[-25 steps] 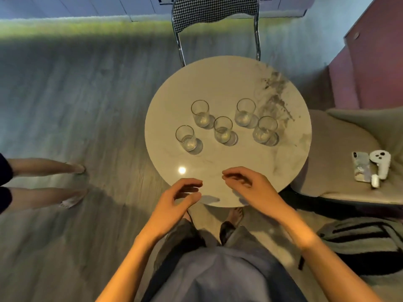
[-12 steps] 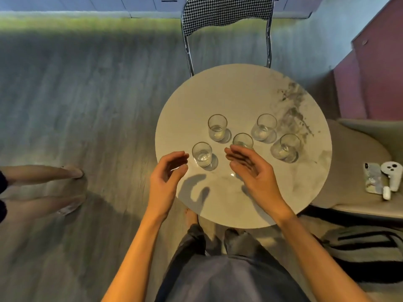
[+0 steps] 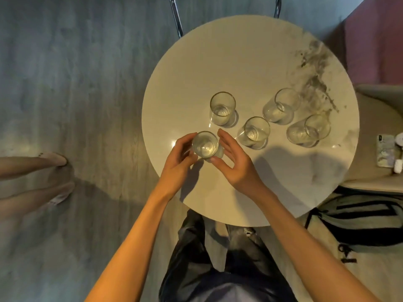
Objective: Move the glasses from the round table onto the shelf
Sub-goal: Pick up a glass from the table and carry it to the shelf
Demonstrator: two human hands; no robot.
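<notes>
1. Now gripping the nearest glass [image 3: 205,144] with the left hand [image 3: 181,159], fingers curled round its 9 o'clock side.
2. Cupping the same glass from 3 o'clock with the right hand [image 3: 236,164], fingers fairly straight alongside and thumb tip by the base. Cannot tell whether pressing or merely beside.
3. Holding it at about 8 o'clock on the bench [image 3: 218,51], close to the rim. Cannot tell whether lifted yet or resting.
4. Leaving, outward from there, the second glass [image 3: 222,107] at 1 o'clock, the third glass [image 3: 254,131] at 3 o'clock, then the fourth glass [image 3: 281,105] and fifth glass [image 3: 309,130] farther along, all standing apart.
5. Probably an early pick-up: five at the bench, no shelf in view.
6. Next: lift straight up, keep it level, clear the second glass, then turn to find the shelf. Mind the chair legs [image 3: 177,20] at 12 o'clock and another person's foot [image 3: 55,160] at 9 o'clock.
</notes>
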